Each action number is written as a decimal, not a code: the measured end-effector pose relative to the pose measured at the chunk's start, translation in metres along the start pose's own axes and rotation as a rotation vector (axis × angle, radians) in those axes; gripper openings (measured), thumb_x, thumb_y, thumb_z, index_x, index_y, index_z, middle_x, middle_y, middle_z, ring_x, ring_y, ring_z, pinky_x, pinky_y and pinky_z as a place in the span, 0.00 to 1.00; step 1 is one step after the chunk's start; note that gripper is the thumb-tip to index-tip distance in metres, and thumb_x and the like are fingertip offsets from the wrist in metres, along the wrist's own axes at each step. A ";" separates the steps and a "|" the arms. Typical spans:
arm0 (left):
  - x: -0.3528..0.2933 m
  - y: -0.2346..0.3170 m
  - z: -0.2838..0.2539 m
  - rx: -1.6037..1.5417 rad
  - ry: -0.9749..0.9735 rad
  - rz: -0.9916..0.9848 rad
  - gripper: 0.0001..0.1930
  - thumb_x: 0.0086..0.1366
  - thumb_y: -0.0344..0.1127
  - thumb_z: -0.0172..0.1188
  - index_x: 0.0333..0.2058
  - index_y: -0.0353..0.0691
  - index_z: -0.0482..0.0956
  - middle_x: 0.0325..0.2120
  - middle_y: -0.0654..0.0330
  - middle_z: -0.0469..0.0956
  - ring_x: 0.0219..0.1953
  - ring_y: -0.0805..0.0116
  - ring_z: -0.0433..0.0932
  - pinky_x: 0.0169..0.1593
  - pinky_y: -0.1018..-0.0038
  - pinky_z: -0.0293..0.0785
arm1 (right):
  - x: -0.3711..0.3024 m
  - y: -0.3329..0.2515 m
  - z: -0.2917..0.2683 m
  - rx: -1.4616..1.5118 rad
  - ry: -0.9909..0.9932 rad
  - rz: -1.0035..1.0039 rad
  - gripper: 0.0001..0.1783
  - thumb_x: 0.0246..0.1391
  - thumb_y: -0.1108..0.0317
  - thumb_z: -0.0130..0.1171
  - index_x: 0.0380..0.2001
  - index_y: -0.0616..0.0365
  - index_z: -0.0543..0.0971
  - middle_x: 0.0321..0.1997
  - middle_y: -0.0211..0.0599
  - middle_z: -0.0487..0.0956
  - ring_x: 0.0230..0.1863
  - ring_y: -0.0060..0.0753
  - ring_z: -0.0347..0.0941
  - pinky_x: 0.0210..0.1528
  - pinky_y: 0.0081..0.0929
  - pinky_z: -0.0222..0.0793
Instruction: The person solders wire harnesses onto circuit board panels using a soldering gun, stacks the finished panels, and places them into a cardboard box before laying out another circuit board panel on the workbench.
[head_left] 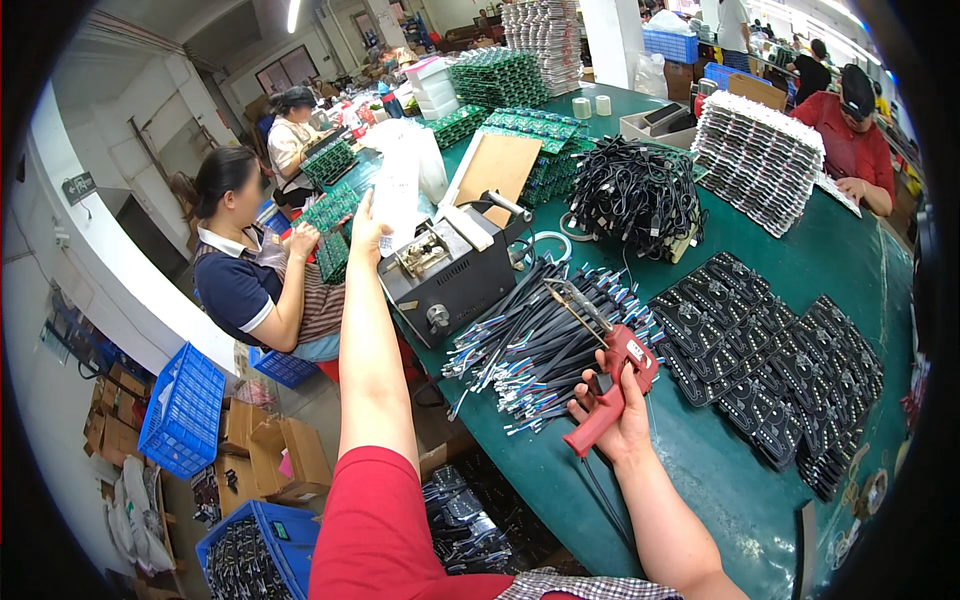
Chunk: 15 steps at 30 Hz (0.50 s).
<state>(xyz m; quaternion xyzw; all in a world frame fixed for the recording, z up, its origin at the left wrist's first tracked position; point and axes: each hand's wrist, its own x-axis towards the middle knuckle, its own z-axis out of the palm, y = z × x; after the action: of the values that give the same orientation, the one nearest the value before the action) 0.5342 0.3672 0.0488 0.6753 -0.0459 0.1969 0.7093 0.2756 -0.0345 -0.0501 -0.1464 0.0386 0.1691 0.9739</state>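
Observation:
My right hand (622, 412) is wrapped round the handle of a red soldering gun (632, 362), its metal tip pointing up and to the left. Under that tip lies a loose pile of black cables (530, 345) with stripped, coloured wire ends. My left arm stretches far forward, and my left hand (367, 232) grips the near edge of a white plastic bag (398, 185), fingers on its left side. Just right of that hand stands a black box-shaped machine (450, 275) with a metal mechanism and a knob.
Black shaped boards (730, 330) lie stacked on the green table (720, 490), right of the cables. Behind them are a heap of black cords (640, 195), white stacked panels (757, 160) and green circuit boards (500, 78). Co-workers sit left (250, 250) and far right (850, 140). Blue crates (183, 410) stand at lower left.

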 end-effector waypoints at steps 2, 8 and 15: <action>0.000 0.000 0.000 0.004 0.001 -0.004 0.49 0.31 0.10 0.43 0.60 0.37 0.47 0.52 0.50 0.64 0.45 0.63 0.71 0.36 0.79 0.71 | 0.000 0.000 0.000 -0.002 0.001 0.001 0.25 0.52 0.49 0.50 0.50 0.49 0.66 0.39 0.36 0.73 0.37 0.31 0.71 0.41 0.36 0.69; -0.002 0.003 0.001 -0.008 0.007 -0.010 0.49 0.30 0.10 0.44 0.60 0.37 0.48 0.52 0.49 0.64 0.44 0.63 0.72 0.35 0.78 0.72 | 0.000 0.000 0.001 -0.006 0.001 0.005 0.25 0.52 0.49 0.50 0.50 0.49 0.66 0.39 0.36 0.73 0.37 0.31 0.71 0.41 0.37 0.68; -0.004 0.006 0.000 -0.023 0.022 -0.008 0.49 0.31 0.09 0.44 0.60 0.36 0.46 0.51 0.49 0.64 0.44 0.63 0.72 0.35 0.78 0.71 | 0.000 0.000 -0.001 0.007 -0.012 0.012 0.25 0.52 0.48 0.49 0.50 0.49 0.66 0.39 0.36 0.73 0.37 0.31 0.71 0.42 0.37 0.68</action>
<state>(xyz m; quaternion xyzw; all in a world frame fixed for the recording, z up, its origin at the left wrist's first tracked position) 0.5284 0.3664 0.0527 0.6649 -0.0376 0.2010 0.7184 0.2760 -0.0346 -0.0511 -0.1421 0.0345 0.1758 0.9735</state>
